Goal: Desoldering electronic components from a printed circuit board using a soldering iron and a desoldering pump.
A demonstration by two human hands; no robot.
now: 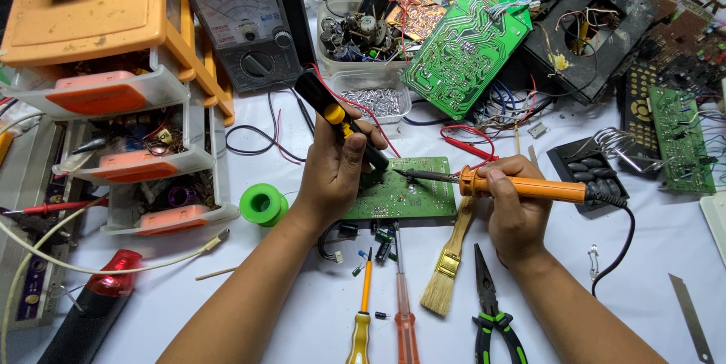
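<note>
While a black-and-yellow desoldering pump (338, 118) is gripped in the left hand (336, 171), an orange soldering iron (522, 186) is clasped by the right hand (510, 205). Both tips are held over a green circuit board (404, 194) lying flat on the white table (302, 311), beside a paintbrush (448, 262).

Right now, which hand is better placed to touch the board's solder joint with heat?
Right. The right hand holds the orange soldering iron, tip at the green board; the left hand grips a black-and-yellow desoldering pump.

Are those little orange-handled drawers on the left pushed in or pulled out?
Pulled out, all three. Each orange-handled drawer juts forward from the cabinet, stepped like stairs, with small parts visible inside.
</note>
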